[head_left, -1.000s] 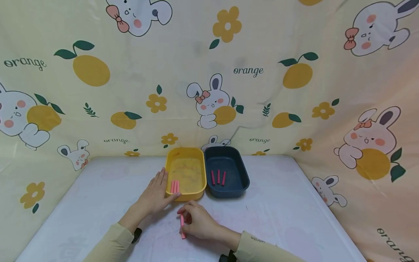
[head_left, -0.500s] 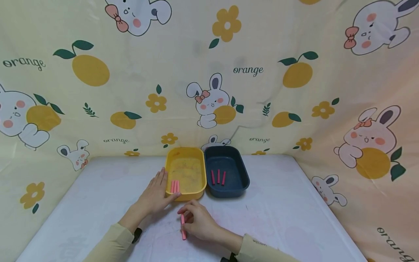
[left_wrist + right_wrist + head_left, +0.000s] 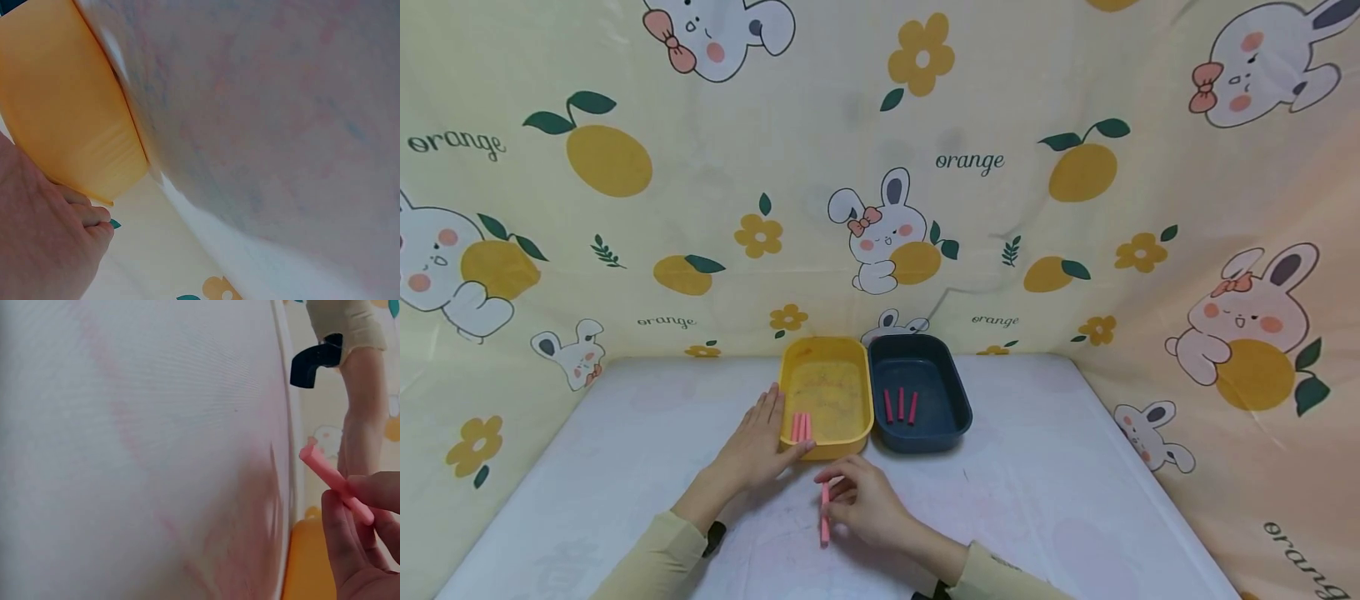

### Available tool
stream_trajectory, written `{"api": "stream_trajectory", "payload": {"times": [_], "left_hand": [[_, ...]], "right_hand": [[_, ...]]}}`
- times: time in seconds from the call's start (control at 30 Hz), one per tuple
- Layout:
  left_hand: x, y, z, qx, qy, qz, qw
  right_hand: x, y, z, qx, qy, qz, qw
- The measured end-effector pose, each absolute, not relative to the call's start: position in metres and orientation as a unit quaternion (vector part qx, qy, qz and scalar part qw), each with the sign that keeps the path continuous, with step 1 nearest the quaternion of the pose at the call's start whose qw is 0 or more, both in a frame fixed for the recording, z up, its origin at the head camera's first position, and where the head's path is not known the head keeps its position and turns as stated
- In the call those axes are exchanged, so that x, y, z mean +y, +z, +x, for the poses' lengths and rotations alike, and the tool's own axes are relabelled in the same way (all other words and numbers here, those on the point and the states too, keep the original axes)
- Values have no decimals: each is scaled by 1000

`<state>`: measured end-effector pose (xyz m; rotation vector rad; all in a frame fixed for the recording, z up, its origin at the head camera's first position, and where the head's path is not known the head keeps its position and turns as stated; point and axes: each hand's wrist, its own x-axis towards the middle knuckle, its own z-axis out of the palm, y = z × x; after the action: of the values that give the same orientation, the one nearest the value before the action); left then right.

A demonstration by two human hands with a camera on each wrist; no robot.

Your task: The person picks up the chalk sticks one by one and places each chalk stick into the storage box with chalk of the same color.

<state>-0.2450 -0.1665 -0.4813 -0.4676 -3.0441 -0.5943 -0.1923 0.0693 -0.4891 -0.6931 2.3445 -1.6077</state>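
My right hand (image 3: 871, 508) pinches a light pink stick of chalk (image 3: 825, 533) between thumb and fingers, in front of the yellow tub (image 3: 837, 375). Seen by the right wrist camera, the chalk (image 3: 322, 466) slants, with one end free past the fingertips. My left hand (image 3: 752, 450) rests against the yellow tub's left side, fingers straight, thumb at the front rim. The left wrist view has that hand (image 3: 50, 234) against the tub's outer wall (image 3: 69, 94). Inside the yellow tub, light pink chalk sticks (image 3: 801, 427) lie side by side at the front left.
A dark blue tub (image 3: 925, 358) stands touching the yellow one on its right, with three deeper pink sticks (image 3: 901, 404) spaced apart inside. Both sit at the back of a white-covered table (image 3: 1037, 500) with faint coloured smudges. A printed cloth (image 3: 850, 108) hangs behind.
My right hand has shifted slightly right and toward the tubs, carrying the chalk with it. The left hand and both tubs stay in place.
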Motion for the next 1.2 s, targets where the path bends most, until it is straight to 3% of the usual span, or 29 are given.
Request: {"api": "stream_trajectory", "payload": {"times": [0.7,1.2], "left_hand": [[-167,-482,-245,-969,-196,-151,2],[-167,-480,-245,-969,-198,-151,2]], "right_hand": [[78,-473,-204,771,-594,-230,-4],[82,-456,-235,786,-584,-194,-61]]}}
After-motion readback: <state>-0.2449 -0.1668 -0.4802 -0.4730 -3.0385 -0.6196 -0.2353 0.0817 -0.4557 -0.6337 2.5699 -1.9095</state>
